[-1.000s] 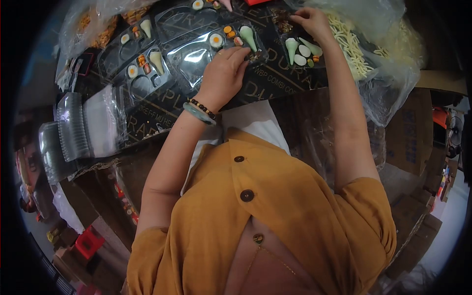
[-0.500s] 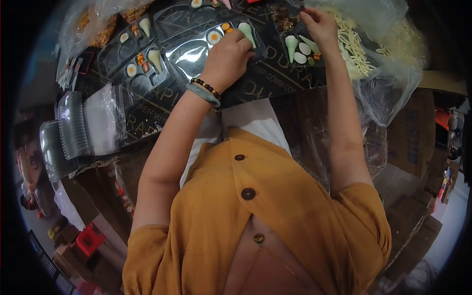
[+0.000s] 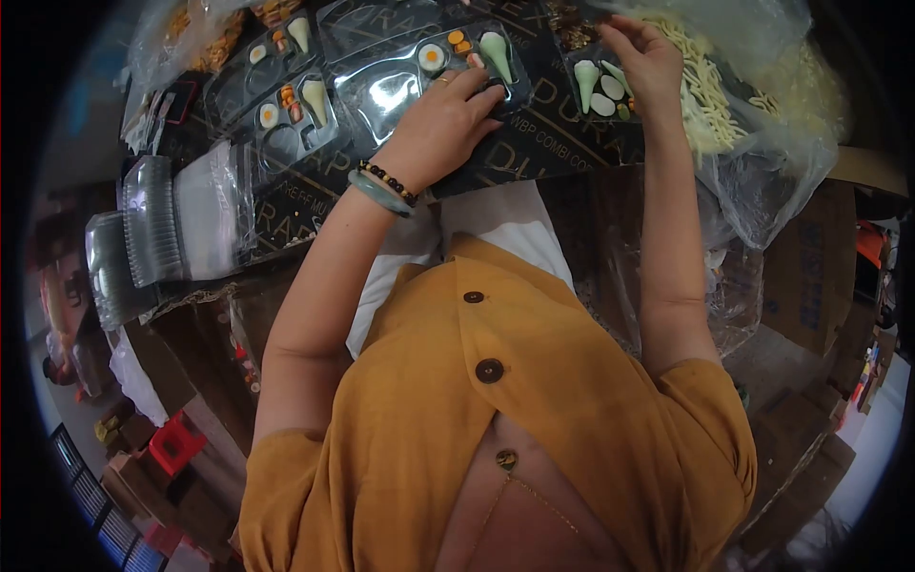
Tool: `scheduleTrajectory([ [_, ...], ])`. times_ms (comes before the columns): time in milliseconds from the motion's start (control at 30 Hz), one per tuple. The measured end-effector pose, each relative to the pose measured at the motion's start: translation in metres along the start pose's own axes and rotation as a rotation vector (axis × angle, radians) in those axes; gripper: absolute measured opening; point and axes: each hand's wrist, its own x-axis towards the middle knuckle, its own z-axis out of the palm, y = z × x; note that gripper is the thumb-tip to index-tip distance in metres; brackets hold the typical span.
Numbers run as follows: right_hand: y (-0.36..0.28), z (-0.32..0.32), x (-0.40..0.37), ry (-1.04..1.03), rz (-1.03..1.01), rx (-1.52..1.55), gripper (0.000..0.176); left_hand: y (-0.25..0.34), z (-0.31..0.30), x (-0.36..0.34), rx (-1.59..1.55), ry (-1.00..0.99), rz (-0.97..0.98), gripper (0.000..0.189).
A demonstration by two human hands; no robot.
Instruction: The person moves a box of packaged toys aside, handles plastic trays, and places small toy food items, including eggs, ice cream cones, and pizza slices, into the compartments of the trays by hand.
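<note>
My left hand (image 3: 450, 122) lies over a clear plastic tray (image 3: 355, 88), fingers a little apart, fingertips on its front edge by a small reddish piece (image 3: 475, 60). In that tray sit a toy fried egg (image 3: 432, 57), orange discs (image 3: 457, 40) and a pale green vegetable-shaped piece (image 3: 497, 55). My right hand (image 3: 652, 63) is beside a pile of small brown pieces (image 3: 572, 30), thumb and fingertips drawn together; whatever they pinch is too small to make out. Below it is a group with a green vegetable-shaped piece (image 3: 585, 88) and white ovals (image 3: 602, 103).
Two filled trays, the nearer one (image 3: 282, 143) at the left, hold similar toy foods. Stacked clear plastic trays (image 3: 152, 219) stand at the table's left edge. Pale noodle-like strands (image 3: 705, 105) spill from a plastic bag (image 3: 762, 186) at right. Another bag (image 3: 195, 43) holds orange pieces.
My left hand has drawn back slightly from the tray's pieces, its fingers loosening and uncovering the reddish piece. My right hand stays near the brown pile. The whole view has shifted slightly.
</note>
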Motion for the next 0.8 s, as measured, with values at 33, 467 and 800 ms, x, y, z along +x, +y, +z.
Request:
scheduleTrajectory([
  [33,-0.002,0.001,-0.002,-0.004,0.01,0.018,0.025,0.0,0.001,-0.001,0.008,-0.003,-0.006,0.029],
  [467,-0.026,0.015,-0.015,-0.12,0.227,0.346,0.02,0.001,0.008,-0.002,0.1,0.037,0.023,0.033],
  [800,-0.037,0.05,0.007,-0.342,0.312,0.443,0.019,0.004,0.002,-0.008,-0.071,0.106,-0.053,0.036],
])
